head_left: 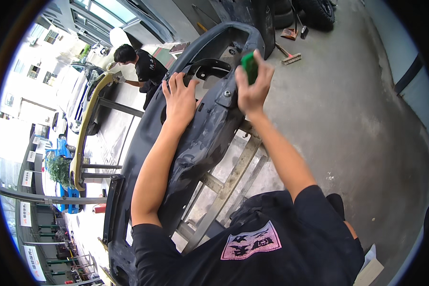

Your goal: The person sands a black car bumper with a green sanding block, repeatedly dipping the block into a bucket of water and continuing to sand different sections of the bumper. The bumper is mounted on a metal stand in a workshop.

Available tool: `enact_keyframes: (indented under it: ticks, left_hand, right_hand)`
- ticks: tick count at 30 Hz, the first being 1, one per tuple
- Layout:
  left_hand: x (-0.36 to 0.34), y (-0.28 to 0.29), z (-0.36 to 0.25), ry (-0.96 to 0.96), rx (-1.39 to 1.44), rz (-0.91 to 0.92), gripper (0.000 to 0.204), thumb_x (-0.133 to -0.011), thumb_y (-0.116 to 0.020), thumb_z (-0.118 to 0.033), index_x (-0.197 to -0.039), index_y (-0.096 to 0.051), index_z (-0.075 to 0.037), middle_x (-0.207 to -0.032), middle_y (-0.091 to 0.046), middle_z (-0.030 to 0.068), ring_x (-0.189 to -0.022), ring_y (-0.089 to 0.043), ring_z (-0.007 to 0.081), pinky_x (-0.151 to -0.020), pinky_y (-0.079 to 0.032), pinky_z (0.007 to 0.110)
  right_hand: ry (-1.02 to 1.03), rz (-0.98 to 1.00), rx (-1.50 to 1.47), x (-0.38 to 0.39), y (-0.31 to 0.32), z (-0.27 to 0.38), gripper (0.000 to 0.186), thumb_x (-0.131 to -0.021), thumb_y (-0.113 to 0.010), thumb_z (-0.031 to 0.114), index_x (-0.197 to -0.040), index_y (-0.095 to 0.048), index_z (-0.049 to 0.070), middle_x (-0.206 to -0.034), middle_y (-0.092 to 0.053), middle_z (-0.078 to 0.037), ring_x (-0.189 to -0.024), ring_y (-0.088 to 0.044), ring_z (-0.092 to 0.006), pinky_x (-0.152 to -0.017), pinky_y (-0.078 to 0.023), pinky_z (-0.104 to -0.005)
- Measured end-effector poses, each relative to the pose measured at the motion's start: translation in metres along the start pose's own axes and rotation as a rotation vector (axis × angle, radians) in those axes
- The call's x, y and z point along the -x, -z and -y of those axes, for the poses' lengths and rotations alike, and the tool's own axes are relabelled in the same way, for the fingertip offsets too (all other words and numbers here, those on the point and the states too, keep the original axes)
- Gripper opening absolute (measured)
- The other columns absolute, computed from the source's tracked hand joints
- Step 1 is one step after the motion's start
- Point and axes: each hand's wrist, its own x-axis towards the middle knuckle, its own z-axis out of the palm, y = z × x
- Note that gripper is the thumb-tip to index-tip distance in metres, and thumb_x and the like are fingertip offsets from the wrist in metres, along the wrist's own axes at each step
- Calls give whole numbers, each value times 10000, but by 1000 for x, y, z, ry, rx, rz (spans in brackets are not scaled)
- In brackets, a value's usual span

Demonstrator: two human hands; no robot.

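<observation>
One bumper cover point(202, 128) is carried on a metal stand point(229, 183); left hand point(180, 102) is laid on it, fingers spread; one green block point(249, 67) is gripped in right hand point(253, 93), at the cover's edge. One lettered pink shirt print point(251, 242) is noted.

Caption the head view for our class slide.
Right hand grips a green block; left hand rests on a dark bumper.

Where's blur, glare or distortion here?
Head view: right hand and green block motion-blurred, left hand crisper; head view: yard ground at left washed out by daylight; head view: grey rail at left looks bowed.
</observation>
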Motion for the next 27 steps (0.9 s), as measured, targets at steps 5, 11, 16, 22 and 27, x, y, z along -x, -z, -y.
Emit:
enact_keyframes:
  ticks: [5, 11, 16, 22, 27]
  left_hand:
    - [1, -3, 0, 17, 12, 6, 505, -756, -798, -200, -1220, -604, -162, -1374, -428, 163, -1371, -329, 375, -1141, -222, 604]
    - [-5, -1, -3, -7, 11, 8, 487, -769, -789, -228, -1216, -612, -153, -1383, -421, 163, -1379, -315, 375, -1146, -210, 605]
    - [3, 0, 1, 15, 12, 20, 467, -789, -772, -233, -1219, -612, -151, -1390, -423, 165, -1380, -317, 376, -1145, -204, 606]
    - [-1, 3, -2, 21, 14, 30, 471, -800, -766, -218, -1235, -594, -157, -1408, -414, 164, -1390, -312, 377, -1149, -205, 598]
    - [-1, 3, -2, 25, 5, 52, 485, -785, -781, -203, -1231, -598, -157, -1407, -409, 161, -1385, -319, 371, -1150, -216, 597]
  right_hand:
    - [-117, -12, 21, 12, -3, 8, 634, -852, -719, 318, -1393, -534, 45, -1125, -474, -156, -1059, -535, -318, -937, -457, -392]
    - [-86, -38, 91, -31, -3, -7, 581, -866, -716, 312, -1344, -541, 32, -1124, -488, -167, -1021, -558, -318, -902, -471, -396]
    - [83, 61, -11, 35, 3, 16, 649, -851, -723, 326, -1396, -509, 45, -1139, -470, -166, -1055, -545, -321, -935, -457, -392]
    - [-147, -22, 50, -29, -3, -13, 616, -877, -700, 362, -1370, -516, 39, -1134, -475, -153, -1034, -548, -313, -926, -461, -391]
    - [-21, 36, 15, 15, 3, 1, 635, -863, -714, 360, -1376, -513, 46, -1157, -464, -152, -1039, -545, -295, -951, -453, -382]
